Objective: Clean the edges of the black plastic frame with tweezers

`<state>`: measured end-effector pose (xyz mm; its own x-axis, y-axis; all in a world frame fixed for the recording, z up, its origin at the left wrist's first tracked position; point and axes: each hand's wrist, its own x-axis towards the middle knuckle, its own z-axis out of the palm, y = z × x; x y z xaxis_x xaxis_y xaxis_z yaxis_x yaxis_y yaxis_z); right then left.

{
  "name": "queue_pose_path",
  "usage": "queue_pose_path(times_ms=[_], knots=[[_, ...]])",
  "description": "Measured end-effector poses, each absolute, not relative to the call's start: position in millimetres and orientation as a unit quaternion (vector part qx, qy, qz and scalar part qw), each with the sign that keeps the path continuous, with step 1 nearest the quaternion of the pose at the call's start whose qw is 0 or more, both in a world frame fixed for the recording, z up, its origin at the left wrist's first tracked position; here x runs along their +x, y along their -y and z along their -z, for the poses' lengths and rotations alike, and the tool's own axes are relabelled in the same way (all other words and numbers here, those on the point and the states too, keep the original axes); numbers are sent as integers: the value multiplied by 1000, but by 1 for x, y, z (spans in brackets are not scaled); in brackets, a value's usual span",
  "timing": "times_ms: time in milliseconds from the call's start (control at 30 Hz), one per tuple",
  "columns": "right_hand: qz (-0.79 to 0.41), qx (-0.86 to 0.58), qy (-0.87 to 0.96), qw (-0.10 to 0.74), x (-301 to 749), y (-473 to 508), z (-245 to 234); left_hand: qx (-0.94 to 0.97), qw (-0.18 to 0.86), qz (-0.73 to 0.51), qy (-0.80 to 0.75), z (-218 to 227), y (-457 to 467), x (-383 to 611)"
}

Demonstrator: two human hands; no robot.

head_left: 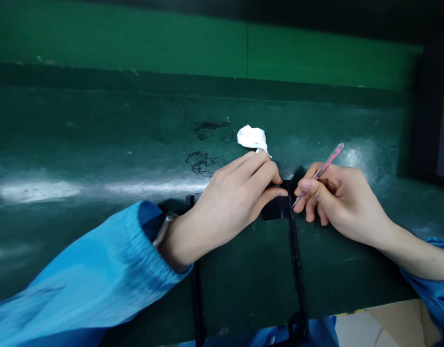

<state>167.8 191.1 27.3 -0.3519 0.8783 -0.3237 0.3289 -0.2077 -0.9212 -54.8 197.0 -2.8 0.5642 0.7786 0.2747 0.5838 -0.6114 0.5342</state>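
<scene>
A thin black rectangular frame (297, 262) lies on the green tabletop, its near end reaching the table's front edge. My left hand (239, 197) is closed on the frame's far right corner, thumb and fingers pinching it. Beneath that hand a dark flat piece (275, 210) shows inside the corner; the hand partly hides it. My right hand (333, 197) grips a slim craft knife or scraper (328, 161) with a clear and pink handle, held like a pen. Its narrow tip touches or nearly touches the frame's right side, just below the corner.
A crumpled white tissue (251, 137) lies just beyond my left hand. Left of it are tangled black thread-like scraps (200, 162). A green raised panel (153, 41) runs along the back. A dark box-like object (431, 111) stands at the right edge.
</scene>
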Motion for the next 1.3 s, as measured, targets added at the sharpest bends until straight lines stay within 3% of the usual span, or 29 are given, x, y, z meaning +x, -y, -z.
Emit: queue_pose_path(times_ms=[500, 733, 1300], knots=[[-601, -508, 573, 228, 168, -192, -30, 862, 200, -242, -399, 3, -197, -56], [-549, -517, 595, 278, 170, -188, -23, 863, 196, -255, -390, 4, -197, -56], [-547, -503, 606, 283, 169, -184, -23, 862, 200, -249, -395, 3, -196, -56]])
